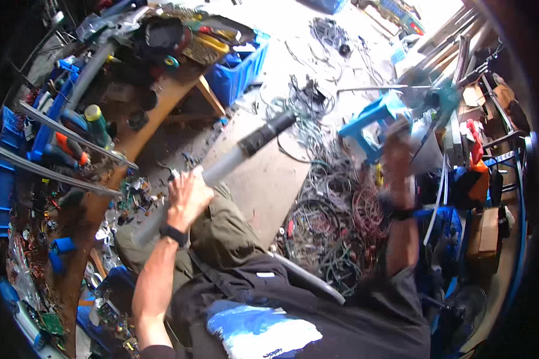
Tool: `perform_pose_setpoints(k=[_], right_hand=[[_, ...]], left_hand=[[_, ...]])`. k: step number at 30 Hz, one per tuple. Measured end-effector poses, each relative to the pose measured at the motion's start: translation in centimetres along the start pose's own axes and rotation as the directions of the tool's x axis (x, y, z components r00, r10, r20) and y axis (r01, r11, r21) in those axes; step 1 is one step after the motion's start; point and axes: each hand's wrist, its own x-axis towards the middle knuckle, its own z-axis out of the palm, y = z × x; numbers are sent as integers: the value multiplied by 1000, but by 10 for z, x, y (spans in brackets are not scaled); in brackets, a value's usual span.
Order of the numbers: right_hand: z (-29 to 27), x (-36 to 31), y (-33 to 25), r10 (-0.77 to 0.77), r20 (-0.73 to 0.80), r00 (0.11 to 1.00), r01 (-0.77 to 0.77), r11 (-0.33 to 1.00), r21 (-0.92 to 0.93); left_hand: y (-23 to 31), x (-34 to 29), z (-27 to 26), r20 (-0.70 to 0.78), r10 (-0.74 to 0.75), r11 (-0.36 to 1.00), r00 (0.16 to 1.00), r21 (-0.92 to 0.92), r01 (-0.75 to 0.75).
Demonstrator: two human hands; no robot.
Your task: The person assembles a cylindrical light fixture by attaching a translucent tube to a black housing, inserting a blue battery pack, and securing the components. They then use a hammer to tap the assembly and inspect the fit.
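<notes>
My left hand [188, 194], with a dark band at its wrist, is closed around a long grey tube [224, 166]. The tube slants across my lap toward the far right and has a black sleeve [266, 134] on its far end. My right arm reaches forward on the right. My right hand [398, 134] is smeared by motion, so its fingers cannot be made out. Close to it stands a light-blue plastic stool [374, 116], and a blurred teal thing [442, 99] lies just beyond.
Tangled cables [326, 197] cover the floor ahead. On the left, a wooden workbench [123, 146] carries tools and small parts, with metal bars [60, 173] jutting over it. A blue crate [239, 75] stands behind it. Long boards [446, 51] and cardboard boxes [488, 233] are at right.
</notes>
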Motion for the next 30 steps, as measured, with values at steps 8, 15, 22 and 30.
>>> perform_pose_setpoints(k=[8, 15, 22, 30], right_hand=[[4, 20, 11, -439, -99, 893, 396, 872, -289], [68, -49, 193, 172, 191, 966, -104, 941, -323], [56, -78, 164, 312, 123, 942, -307, 950, -58], [102, -75, 102, 319, 214, 923, -354, 923, 153]], left_hand=[[30, 41, 9, 216, -84, 993, 973, -60, 99], [-16, -14, 41, 330, -67, 991, 942, -91, 102], [-29, -34, 37, 281, -94, 972, 955, -180, 149], [-25, -51, -13, 320, -102, 961, 942, -213, 177]])
